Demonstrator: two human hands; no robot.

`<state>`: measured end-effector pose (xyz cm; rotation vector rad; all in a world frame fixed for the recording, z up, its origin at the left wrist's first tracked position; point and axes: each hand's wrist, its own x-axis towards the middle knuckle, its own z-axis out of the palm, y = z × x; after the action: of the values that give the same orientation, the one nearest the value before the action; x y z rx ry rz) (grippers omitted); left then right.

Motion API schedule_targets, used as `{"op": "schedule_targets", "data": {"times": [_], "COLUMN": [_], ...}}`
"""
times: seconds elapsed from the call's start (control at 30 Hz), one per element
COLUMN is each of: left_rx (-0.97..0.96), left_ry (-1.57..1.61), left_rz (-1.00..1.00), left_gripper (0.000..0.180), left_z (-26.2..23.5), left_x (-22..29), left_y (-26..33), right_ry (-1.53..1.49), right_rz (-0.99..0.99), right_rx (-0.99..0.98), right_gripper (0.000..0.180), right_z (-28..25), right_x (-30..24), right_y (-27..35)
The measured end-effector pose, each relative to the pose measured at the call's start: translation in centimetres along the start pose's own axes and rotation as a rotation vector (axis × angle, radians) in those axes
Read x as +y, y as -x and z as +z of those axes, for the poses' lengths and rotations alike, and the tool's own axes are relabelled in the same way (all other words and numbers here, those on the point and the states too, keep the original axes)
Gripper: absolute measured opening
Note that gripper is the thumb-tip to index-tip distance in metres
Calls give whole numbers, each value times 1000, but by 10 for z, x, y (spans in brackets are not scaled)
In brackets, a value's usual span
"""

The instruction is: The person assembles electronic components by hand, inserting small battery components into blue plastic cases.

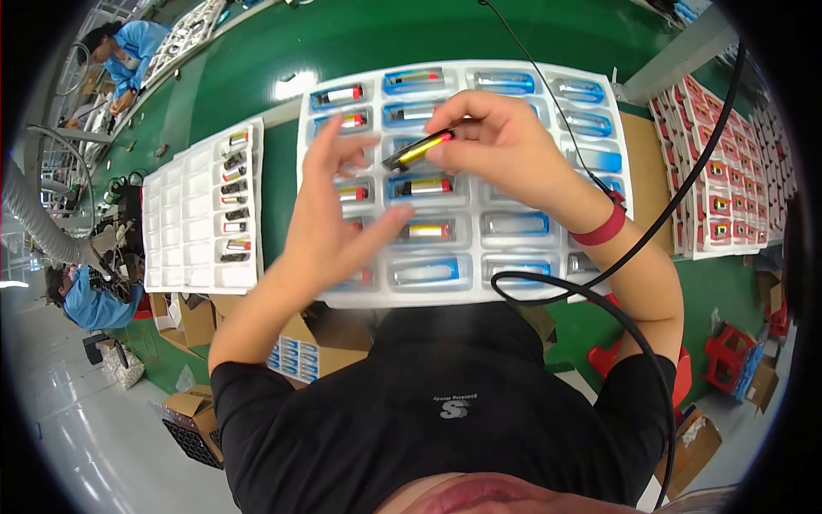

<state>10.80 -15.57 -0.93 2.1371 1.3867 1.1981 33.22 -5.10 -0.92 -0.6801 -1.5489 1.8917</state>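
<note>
My right hand (pixel 514 154) pinches a slim black part with a yellow strip and a red end (pixel 419 152), tilted above a white tray. My left hand (pixel 317 227) is just to its left, fingers spread and slightly blurred, apart from the part. The white compartment tray (pixel 473 294) lies under both hands. Its left columns hold similar parts in blue and clear shells, such as one battery-like piece (pixel 425 187). The right columns hold blue and clear shells (pixel 515 224) without a visible yellow part. My hands hide some compartments.
Left of it, another white tray (pixel 175 227) carries a column of small parts. Stacked trays with red items (pixel 723 184) stand at right. A black cable (pixel 685 206) crosses near my right arm. Co-workers in blue (pixel 137 47) sit at left; red stools (pixel 728 355) stand right.
</note>
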Motion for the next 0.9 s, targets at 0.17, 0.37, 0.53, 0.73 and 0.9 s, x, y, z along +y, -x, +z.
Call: {"op": "schedule_targets", "data": {"times": [0.17, 0.37, 0.53, 0.73, 0.9], "left_rx": [-515, -678, -335, 86, 4], "left_ry": [-186, -144, 474, 1298, 720], "left_rz": [199, 182, -400, -509, -453], "left_gripper": [39, 31, 39, 37, 20], "left_z": [7, 7, -24, -25, -16], "left_x": [29, 31, 16, -8, -22], "left_y": [16, 10, -13, -64, -72], "right_ry": [-130, -209, -321, -406, -390], "right_rz": [14, 33, 12, -95, -137], "right_rx": [128, 144, 151, 196, 213], "right_gripper": [11, 9, 8, 11, 14], "right_z": [-14, -12, -11, -7, -1], "right_x": [-6, -11, -21, -28, -33], "right_y": [-3, -3, -3, -9, -13]}}
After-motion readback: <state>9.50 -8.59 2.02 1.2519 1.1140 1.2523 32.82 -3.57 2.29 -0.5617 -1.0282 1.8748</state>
